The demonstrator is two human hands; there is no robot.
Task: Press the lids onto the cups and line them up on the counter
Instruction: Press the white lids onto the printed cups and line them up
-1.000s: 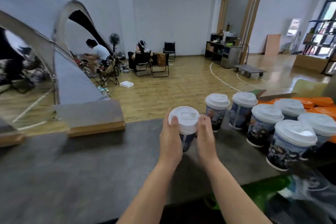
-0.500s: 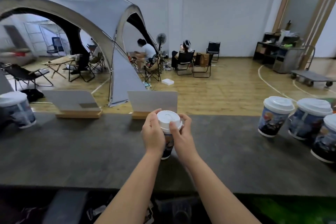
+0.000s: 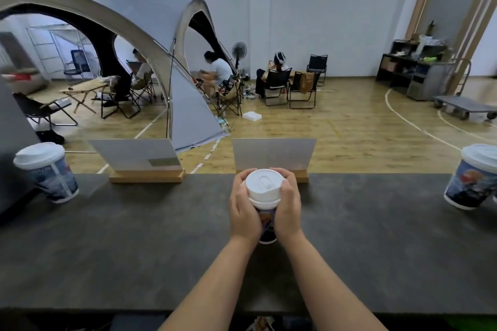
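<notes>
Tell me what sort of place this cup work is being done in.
Probably an indoor sports hall set up as a mock drinks stall: the wooden floor with painted court lines, a large grey dome tent with black folding camp chairs beyond, and a dark grey counter holding white-lidded printed paper cups.

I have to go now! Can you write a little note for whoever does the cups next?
Left hand and right hand both grip the middle cup, white lid on top, cup bottom at the dark counter.
One lidded cup stands far left, another far right.
Left: check the lid is pressed tight, let go, line the cups up.
</notes>
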